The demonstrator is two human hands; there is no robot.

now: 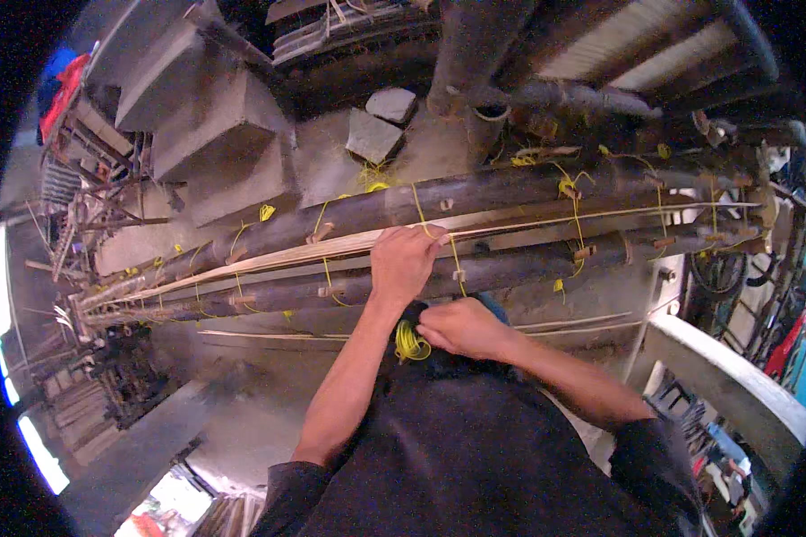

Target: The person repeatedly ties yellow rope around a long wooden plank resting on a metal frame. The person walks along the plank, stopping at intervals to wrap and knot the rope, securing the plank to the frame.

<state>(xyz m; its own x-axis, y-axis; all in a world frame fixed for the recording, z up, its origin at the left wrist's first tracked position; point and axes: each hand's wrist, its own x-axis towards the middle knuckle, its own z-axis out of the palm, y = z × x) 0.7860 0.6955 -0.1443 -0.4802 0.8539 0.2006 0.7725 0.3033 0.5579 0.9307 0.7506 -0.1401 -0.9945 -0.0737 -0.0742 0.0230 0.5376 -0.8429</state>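
Note:
My left hand (403, 259) is closed over a bundle of long, thin pale strips (322, 250), which look like split bamboo. They lie lengthwise between two long dark poles (501, 191). Just below and to the right, close to my body, my right hand (466, 329) is curled into a fist beside a hanging coil of yellow cord (412, 342). One length of yellow cord (458, 268) crosses the strips beside my left fingers and runs down toward the right fist. The fist appears shut on this cord; its fingertips are hidden.
More yellow ties and small wooden pegs (578, 253) line both poles. Loose pale strips (582, 327) lie below the nearer pole. Beyond stand concrete blocks (228, 152) and two flat stones (373, 136). A pale ledge (725, 358) and a bicycle wheel (721, 268) are at the right.

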